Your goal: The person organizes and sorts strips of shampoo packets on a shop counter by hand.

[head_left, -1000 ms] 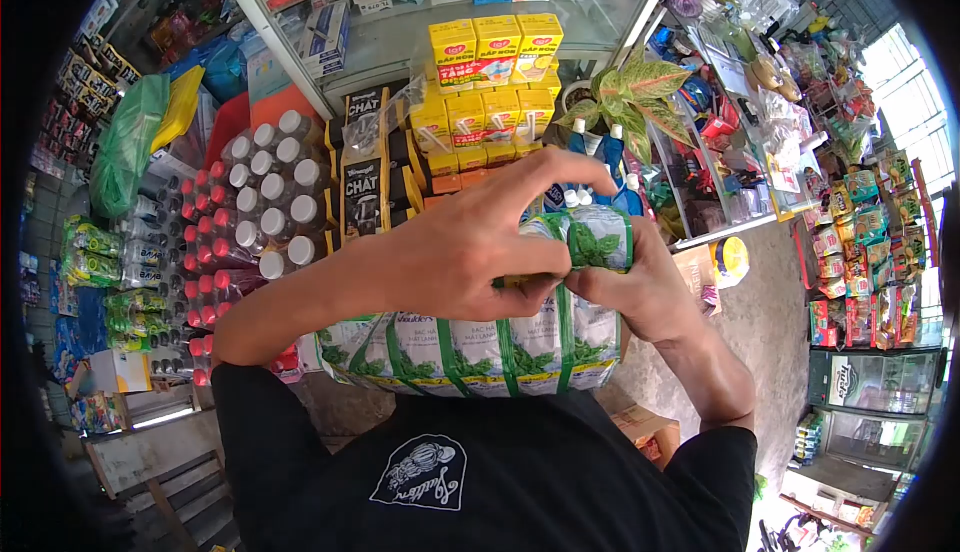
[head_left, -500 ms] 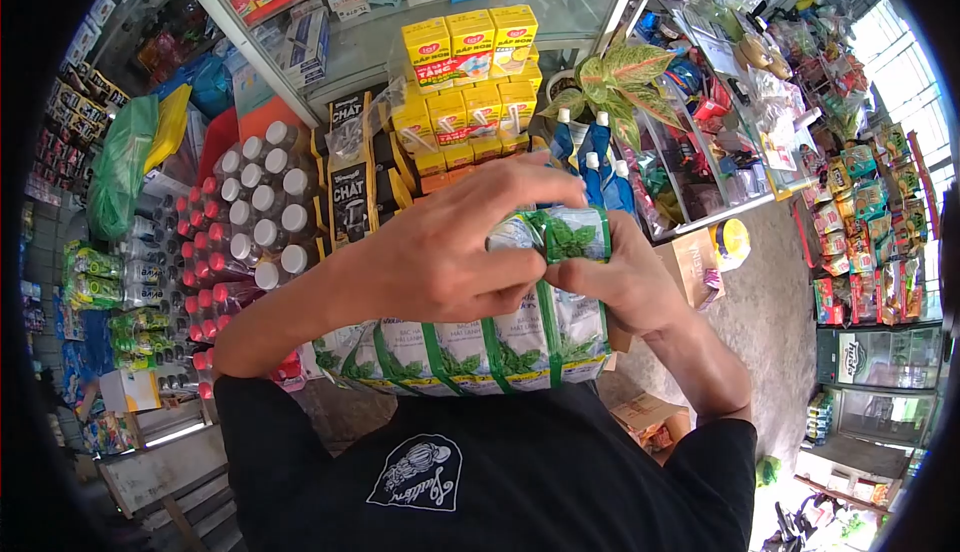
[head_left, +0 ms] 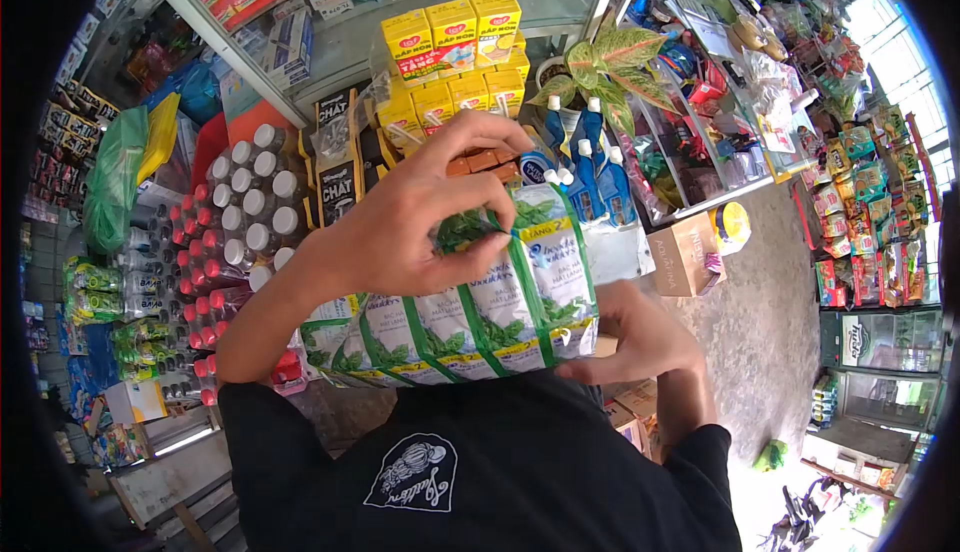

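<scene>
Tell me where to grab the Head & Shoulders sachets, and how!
Probably pinch the Head & Shoulders sachets by their right edge, coming from the right: that long edge is mostly uncovered, while the left hand covers part of the top.

The Head & Shoulders shampoo sachets (head_left: 495, 317) were white, striped with green bands and printed with green mint leaves, a yellow strip running along their near ends. Nearest, the T-shirt (head_left: 570, 462) was plain black, its chest emblem (head_left: 412, 474) drawn in white line. At left, one group of bottles (head_left: 262, 202) wore white caps, the next (head_left: 200, 282) red. Farther left, a plastic bag (head_left: 115, 192) was translucent green. The coffee packs (head_left: 338, 177) were black with white lettering and gold edging. Beyond stood yellow boxes (head_left: 455, 47) marked with red. At far right, white caps topped blue bottles (head_left: 613, 197); the potted plant's leaves (head_left: 615, 62) were mottled green and pale yellow, tinged reddish.
</scene>
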`<act>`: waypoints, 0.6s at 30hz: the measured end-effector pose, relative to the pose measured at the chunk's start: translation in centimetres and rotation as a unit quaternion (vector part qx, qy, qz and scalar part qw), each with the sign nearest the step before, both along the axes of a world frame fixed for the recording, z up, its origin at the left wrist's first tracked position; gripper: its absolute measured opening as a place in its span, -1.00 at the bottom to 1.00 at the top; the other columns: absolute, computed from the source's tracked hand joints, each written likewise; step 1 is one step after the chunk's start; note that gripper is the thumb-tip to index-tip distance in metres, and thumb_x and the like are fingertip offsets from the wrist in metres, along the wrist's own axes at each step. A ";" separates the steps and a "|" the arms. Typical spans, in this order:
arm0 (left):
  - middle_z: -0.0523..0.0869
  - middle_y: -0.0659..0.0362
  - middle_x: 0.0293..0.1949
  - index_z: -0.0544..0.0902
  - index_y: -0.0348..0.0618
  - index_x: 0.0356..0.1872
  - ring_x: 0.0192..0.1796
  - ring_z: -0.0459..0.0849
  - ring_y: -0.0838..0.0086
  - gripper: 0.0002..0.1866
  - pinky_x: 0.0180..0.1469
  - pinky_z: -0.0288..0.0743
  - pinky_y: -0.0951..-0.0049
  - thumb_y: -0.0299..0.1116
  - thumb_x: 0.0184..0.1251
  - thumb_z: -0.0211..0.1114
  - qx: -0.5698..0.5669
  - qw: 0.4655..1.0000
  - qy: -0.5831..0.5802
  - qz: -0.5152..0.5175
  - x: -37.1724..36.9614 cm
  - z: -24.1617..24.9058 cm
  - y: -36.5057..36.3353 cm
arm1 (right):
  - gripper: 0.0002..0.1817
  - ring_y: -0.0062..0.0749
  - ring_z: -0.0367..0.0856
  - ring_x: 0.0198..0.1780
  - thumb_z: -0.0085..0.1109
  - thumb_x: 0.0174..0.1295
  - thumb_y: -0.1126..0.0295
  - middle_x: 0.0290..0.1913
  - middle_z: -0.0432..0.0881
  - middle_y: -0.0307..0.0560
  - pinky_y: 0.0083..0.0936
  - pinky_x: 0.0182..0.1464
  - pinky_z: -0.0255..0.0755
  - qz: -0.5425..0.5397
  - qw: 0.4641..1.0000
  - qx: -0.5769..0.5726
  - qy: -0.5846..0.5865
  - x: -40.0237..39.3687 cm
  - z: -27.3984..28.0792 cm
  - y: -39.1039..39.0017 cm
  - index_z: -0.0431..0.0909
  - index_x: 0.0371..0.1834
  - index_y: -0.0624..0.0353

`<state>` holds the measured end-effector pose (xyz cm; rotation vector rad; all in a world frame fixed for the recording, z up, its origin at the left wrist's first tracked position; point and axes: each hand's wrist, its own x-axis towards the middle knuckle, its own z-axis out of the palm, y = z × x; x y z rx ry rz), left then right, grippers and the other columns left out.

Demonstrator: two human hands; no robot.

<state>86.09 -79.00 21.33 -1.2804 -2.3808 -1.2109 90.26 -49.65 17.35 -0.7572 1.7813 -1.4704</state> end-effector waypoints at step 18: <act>0.58 0.04 0.20 0.60 -0.22 -0.20 0.33 0.55 0.13 -0.81 0.40 0.38 0.15 -0.37 0.29 0.38 -0.097 0.982 -0.140 0.077 -2.3 -3.6 -1.8 | -0.74 -0.59 0.68 -0.07 0.38 0.36 0.45 -0.10 0.81 -0.12 -0.50 0.01 0.57 -0.167 0.982 -0.084 -0.025 4.1 -6.6 -1.1 0.70 0.05 0.33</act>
